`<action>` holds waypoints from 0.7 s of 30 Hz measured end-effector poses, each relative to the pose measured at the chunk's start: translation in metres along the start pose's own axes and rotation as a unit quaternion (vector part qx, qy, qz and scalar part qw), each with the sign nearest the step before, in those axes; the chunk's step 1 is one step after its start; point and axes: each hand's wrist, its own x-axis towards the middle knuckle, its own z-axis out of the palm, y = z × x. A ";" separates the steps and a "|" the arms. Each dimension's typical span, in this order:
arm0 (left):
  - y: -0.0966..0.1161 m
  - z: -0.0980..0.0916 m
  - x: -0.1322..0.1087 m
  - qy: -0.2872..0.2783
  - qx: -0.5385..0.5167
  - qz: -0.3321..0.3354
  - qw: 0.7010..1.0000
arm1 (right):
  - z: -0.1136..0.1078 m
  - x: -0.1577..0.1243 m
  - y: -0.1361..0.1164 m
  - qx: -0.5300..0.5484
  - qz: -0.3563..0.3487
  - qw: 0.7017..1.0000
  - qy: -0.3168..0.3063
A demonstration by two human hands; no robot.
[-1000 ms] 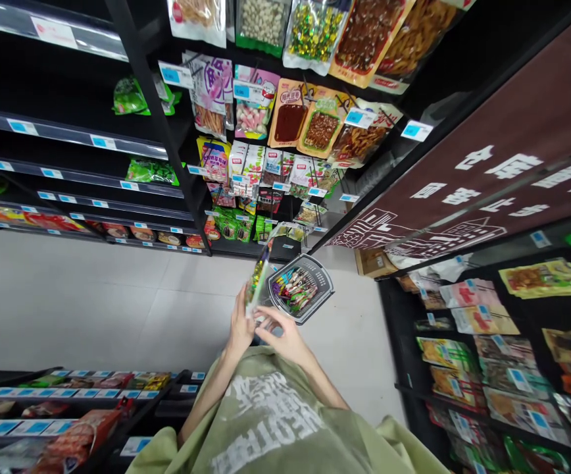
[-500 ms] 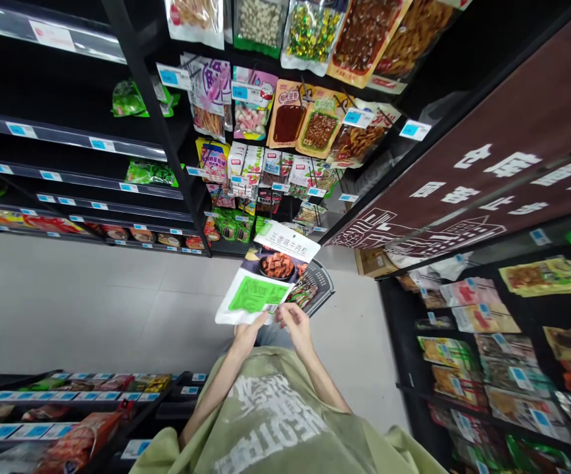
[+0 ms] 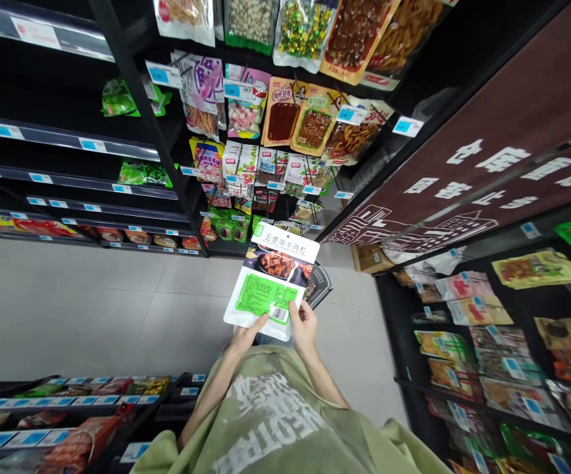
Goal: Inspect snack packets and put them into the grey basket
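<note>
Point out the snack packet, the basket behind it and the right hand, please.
snack packet (image 3: 264, 297): head view, on its green label.
basket (image 3: 322, 284): head view, on the dark rim showing right of the packet.
right hand (image 3: 305, 327): head view, on its back, gripping the packet's lower edge.

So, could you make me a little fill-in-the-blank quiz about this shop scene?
The large label on the packet is coloured ____. The left hand and the right hand hold it; its barcode lies nearer the ____ one. Partly hidden behind it, a grey ____ sits on the floor.
Missing words: green; right; basket.
</note>
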 end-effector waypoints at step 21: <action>0.018 0.007 -0.005 -0.020 0.120 0.087 0.989 | 0.002 -0.002 -0.009 -0.094 0.003 0.992 -0.078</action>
